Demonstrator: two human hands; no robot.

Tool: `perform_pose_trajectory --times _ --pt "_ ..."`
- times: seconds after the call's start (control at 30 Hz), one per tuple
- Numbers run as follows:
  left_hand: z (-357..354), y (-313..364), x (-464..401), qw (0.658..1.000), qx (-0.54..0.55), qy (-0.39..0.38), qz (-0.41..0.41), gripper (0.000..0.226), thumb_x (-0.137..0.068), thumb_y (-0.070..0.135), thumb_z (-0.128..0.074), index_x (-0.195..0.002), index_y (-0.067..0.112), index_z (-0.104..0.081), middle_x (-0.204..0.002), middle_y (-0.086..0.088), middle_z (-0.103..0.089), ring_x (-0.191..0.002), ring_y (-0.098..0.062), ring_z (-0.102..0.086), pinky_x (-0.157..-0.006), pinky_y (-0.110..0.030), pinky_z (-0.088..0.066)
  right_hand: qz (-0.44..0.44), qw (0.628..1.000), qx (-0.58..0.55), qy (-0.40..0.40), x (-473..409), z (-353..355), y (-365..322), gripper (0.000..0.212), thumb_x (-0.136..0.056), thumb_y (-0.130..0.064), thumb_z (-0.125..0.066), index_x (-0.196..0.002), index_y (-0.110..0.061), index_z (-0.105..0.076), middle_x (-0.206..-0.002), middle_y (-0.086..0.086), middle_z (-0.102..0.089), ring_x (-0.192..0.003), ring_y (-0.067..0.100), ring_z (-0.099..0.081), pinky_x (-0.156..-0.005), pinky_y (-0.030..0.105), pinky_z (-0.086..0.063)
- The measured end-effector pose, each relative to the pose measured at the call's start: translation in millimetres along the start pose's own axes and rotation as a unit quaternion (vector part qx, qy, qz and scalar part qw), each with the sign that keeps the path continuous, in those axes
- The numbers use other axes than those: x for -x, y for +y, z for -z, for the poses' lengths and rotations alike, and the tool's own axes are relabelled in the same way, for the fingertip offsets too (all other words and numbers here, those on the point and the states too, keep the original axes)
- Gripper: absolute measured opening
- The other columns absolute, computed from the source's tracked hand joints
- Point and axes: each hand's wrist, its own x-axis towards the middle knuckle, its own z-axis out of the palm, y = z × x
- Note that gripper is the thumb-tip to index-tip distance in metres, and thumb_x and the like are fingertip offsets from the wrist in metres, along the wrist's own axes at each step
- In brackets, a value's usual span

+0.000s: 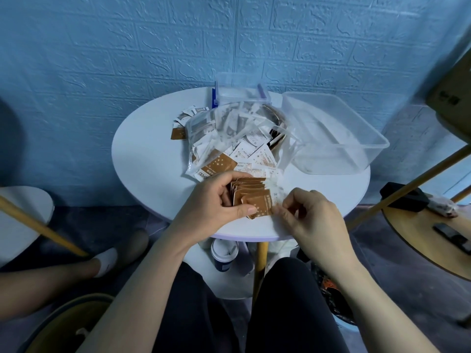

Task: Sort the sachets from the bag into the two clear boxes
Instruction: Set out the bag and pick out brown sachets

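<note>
My left hand (219, 197) grips a fanned stack of brown sachets (251, 196) above the near edge of the round white table (142, 159). My right hand (309, 212) pinches the white end of the front sachet in that stack. A clear plastic bag (229, 128) full of brown and white sachets lies in the middle of the table, with loose sachets (254, 154) spilled in front of it. A large clear box (334, 131) stands at the right. A smaller clear box with blue clips (239, 91) stands at the back.
A paper cup (224, 253) stands on a lower shelf under the table. Wooden legs (407, 187) slant in at the right and left. Another person's leg and white shoe (107, 258) are at the left. A blue wall is behind.
</note>
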Motion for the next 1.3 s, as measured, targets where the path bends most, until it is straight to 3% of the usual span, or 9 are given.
perform_pose_trajectory --times 0.17,0.33,0.43,0.57,0.77,0.83,1.0,1.13,1.3 --pt "-3.8 2.6 0.5 1.000 0.000 0.007 -0.003 0.050 -0.068 0.028 -0.086 -0.106 0.045 -0.059 -0.094 -0.014 -0.070 -0.082 -0.034 -0.064 -0.078 -0.050 -0.054 0.042 0.998 0.053 -0.016 3.1 -4.5 -0.9 0.027 -0.077 -0.032 -0.076 -0.067 -0.023 -0.053 -0.066 -0.009 -0.049 -0.077 0.015 -0.045 -0.061 0.028 -0.028" --pt "-1.9 -3.3 4.3 0.998 -0.030 0.023 -0.045 0.049 -0.070 0.022 -0.085 -0.105 0.046 -0.061 -0.070 0.009 -0.056 -0.055 -0.001 -0.041 -0.053 -0.012 -0.037 -0.004 1.000 -0.020 -0.016 -2.6 -3.3 3.2 0.050 -0.066 -0.045 -0.081 -0.104 -0.030 -0.051 -0.090 -0.012 -0.051 -0.072 0.001 -0.046 -0.060 0.022 -0.035" --pt "1.1 -2.1 5.2 0.998 -0.054 0.007 -0.043 0.052 -0.072 0.025 -0.084 -0.112 0.048 -0.058 -0.073 0.014 -0.059 -0.056 -0.001 -0.041 -0.055 -0.015 -0.039 0.015 0.996 -0.050 -0.078 -11.1 -2.3 3.0 0.046 -0.067 -0.042 -0.081 -0.104 -0.028 -0.057 -0.095 -0.014 -0.051 -0.072 -0.003 -0.048 -0.063 0.022 -0.034" --pt "3.3 4.1 6.3 0.986 -0.155 -0.010 -0.065 0.063 -0.069 0.039 -0.082 -0.126 0.036 -0.056 -0.077 0.046 -0.050 -0.066 0.019 -0.047 -0.061 0.000 -0.034 0.020 0.992 -0.054 -0.110 -18.8 0.9 3.5 0.037 -0.071 -0.036 -0.081 -0.099 -0.034 -0.057 -0.091 -0.018 -0.055 -0.074 -0.004 -0.050 -0.065 0.021 -0.034" --pt "3.9 7.3 10.8 0.986 -0.156 0.017 -0.051 0.073 -0.069 0.038 -0.082 -0.134 0.036 -0.048 -0.096 0.031 -0.047 -0.072 0.006 -0.050 -0.065 -0.009 -0.041 0.017 0.979 -0.143 -0.147 -17.6 2.4 0.2 0.050 -0.073 -0.022 -0.082 -0.116 -0.032 -0.058 -0.080 -0.031 -0.055 -0.065 -0.002 -0.051 -0.062 0.009 -0.036" --pt "3.4 7.6 12.9 0.992 -0.118 0.014 -0.042 0.076 -0.068 0.028 -0.084 -0.134 0.034 -0.047 -0.102 0.024 -0.050 -0.069 0.009 -0.049 -0.063 -0.007 -0.042 0.013 0.975 -0.163 -0.151 -17.6 2.4 -0.6 0.052 -0.073 -0.017 -0.082 -0.117 -0.030 -0.058 -0.090 -0.027 -0.059 -0.066 0.002 -0.051 -0.066 0.012 -0.039" --pt "1.4 8.4 7.9 0.994 -0.104 -0.013 -0.024 0.075 -0.067 0.016 -0.086 -0.132 0.028 -0.051 -0.094 0.025 -0.047 -0.068 0.016 -0.046 -0.063 -0.003 -0.038 -0.005 0.965 -0.196 -0.173 -22.1 -0.1 -3.1 0.048 -0.073 -0.011 -0.082 -0.114 -0.023 -0.060 -0.107 -0.002 -0.067 -0.096 0.026 -0.064 -0.090 0.048 -0.049" --pt "4.7 6.6 5.2 0.990 -0.143 -0.020 -0.002 0.062 -0.069 0.027 -0.085 -0.124 0.031 -0.056 -0.084 0.042 -0.048 -0.071 0.008 -0.049 -0.063 -0.006 -0.038 -0.017 0.962 -0.200 -0.186 -27.9 0.1 -1.8 0.044 -0.072 -0.015 -0.083 -0.109 -0.025 -0.062 -0.099 0.002 -0.070 -0.092 0.030 -0.064 -0.088 0.052 -0.049" --pt "6.4 4.6 0.3 0.991 -0.128 -0.024 0.032 0.057 -0.069 0.030 -0.085 -0.120 0.030 -0.059 -0.075 0.039 -0.052 -0.062 0.003 -0.051 -0.058 -0.012 -0.042 -0.039 0.951 -0.221 -0.212 -33.4 2.6 -0.8 0.044 -0.071 -0.018 -0.083 -0.109 -0.024 -0.061 -0.098 0.011 -0.070 -0.094 0.035 -0.063 -0.090 0.055 -0.048"
